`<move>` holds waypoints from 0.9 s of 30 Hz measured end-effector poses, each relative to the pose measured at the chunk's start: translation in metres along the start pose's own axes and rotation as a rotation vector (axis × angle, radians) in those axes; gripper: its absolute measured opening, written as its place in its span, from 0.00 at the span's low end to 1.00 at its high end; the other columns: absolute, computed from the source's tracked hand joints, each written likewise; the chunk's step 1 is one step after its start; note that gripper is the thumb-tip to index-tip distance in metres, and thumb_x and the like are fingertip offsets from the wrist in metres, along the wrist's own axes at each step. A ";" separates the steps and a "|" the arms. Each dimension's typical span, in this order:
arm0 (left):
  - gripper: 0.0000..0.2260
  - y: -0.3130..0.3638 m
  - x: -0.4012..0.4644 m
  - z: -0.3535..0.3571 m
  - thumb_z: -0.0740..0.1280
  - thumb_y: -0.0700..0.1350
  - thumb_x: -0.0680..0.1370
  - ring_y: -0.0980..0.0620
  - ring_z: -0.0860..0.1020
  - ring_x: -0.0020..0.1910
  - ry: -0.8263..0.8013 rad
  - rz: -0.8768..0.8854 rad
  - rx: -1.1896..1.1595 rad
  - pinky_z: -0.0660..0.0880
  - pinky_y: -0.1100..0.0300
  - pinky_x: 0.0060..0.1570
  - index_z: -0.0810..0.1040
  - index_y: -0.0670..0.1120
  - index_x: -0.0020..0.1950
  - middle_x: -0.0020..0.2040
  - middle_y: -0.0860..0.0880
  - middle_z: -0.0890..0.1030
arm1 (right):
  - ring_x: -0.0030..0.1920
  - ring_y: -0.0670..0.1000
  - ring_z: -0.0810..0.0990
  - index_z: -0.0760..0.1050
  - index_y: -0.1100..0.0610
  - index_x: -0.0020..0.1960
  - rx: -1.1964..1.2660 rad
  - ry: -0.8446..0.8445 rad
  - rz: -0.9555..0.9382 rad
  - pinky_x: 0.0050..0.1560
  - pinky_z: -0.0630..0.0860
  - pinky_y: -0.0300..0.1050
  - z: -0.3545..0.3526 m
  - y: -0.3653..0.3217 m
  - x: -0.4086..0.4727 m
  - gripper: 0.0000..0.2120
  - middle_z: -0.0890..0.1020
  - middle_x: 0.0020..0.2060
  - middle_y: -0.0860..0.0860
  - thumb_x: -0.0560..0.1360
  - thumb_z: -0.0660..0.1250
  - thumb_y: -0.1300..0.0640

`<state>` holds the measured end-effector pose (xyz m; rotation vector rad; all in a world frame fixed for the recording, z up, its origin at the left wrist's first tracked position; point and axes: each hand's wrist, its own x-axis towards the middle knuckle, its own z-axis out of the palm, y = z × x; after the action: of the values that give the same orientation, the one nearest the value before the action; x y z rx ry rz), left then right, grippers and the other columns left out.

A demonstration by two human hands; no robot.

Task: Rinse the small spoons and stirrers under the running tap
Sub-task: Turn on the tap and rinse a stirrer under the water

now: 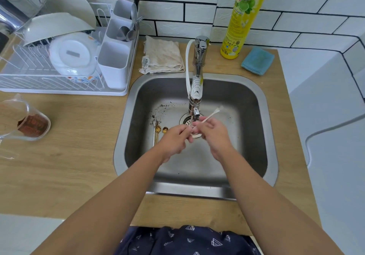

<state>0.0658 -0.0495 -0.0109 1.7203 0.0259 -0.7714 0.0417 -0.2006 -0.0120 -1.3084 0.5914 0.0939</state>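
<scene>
- Wooden desk [83, 156] against white tiled wall [296, 24]; steel sink [262, 136] set in its middle.
- Dish rack [59, 81] at far left corner, bowls and cutlery inside.
- Gold spoons [161, 131] lying on sink floor, left of drain.
- White stirrer [210, 115] pinched below tap [195, 97] by left hand [173, 140] and right hand [214, 134], both grips closed on it.
</scene>
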 end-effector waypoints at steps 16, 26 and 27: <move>0.14 -0.019 -0.052 -0.038 0.54 0.51 0.84 0.51 0.69 0.34 0.114 -0.053 0.396 0.65 0.56 0.34 0.74 0.46 0.47 0.36 0.48 0.73 | 0.29 0.41 0.77 0.78 0.54 0.55 -0.151 -0.019 0.047 0.36 0.75 0.34 0.029 0.018 0.001 0.12 0.86 0.37 0.48 0.74 0.76 0.59; 0.18 -0.021 -0.047 -0.039 0.51 0.58 0.77 0.46 0.68 0.36 0.182 -0.331 0.438 0.63 0.52 0.39 0.67 0.47 0.37 0.36 0.45 0.72 | 0.42 0.45 0.85 0.79 0.54 0.62 -0.062 -0.171 0.023 0.46 0.78 0.38 0.030 0.017 -0.001 0.11 0.88 0.51 0.45 0.86 0.59 0.54; 0.17 -0.020 -0.046 -0.040 0.51 0.58 0.76 0.47 0.65 0.34 0.163 -0.350 0.367 0.61 0.52 0.38 0.65 0.47 0.36 0.34 0.46 0.69 | 0.42 0.45 0.84 0.78 0.53 0.63 0.019 -0.214 0.045 0.46 0.78 0.37 0.028 0.015 -0.002 0.11 0.88 0.51 0.46 0.86 0.59 0.54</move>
<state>0.0403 0.0087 -0.0015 2.1592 0.3218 -0.9306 0.0439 -0.1695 -0.0203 -1.2480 0.4381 0.2613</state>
